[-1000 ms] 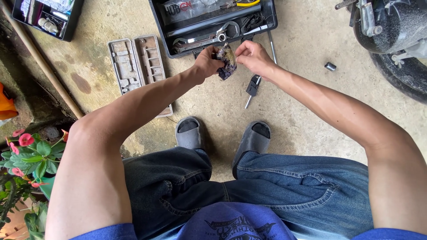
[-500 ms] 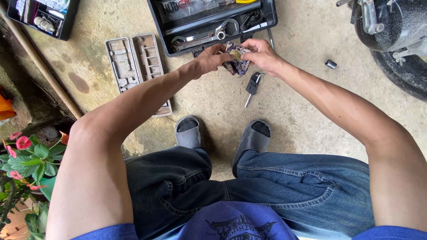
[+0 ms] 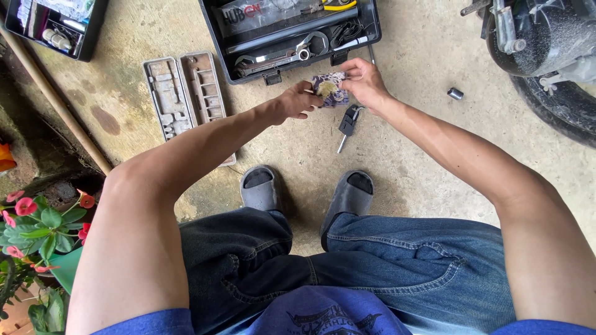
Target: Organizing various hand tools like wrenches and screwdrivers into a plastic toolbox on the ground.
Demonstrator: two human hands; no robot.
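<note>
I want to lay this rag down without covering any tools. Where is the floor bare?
Bare concrete lies right of the key, between it and the small socket, and on toward the tyre. Another patch sits between the grey tray and the key, ahead of the slippers. It is crowded by the open toolbox, where both hands meet.

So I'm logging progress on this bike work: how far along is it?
Done: toolbox open, socket case open, a small socket out on the concrete by the wheel. In hand: left hand and right hand hold a dirty patterned rag. Left: ratchet lies untouched.
</note>
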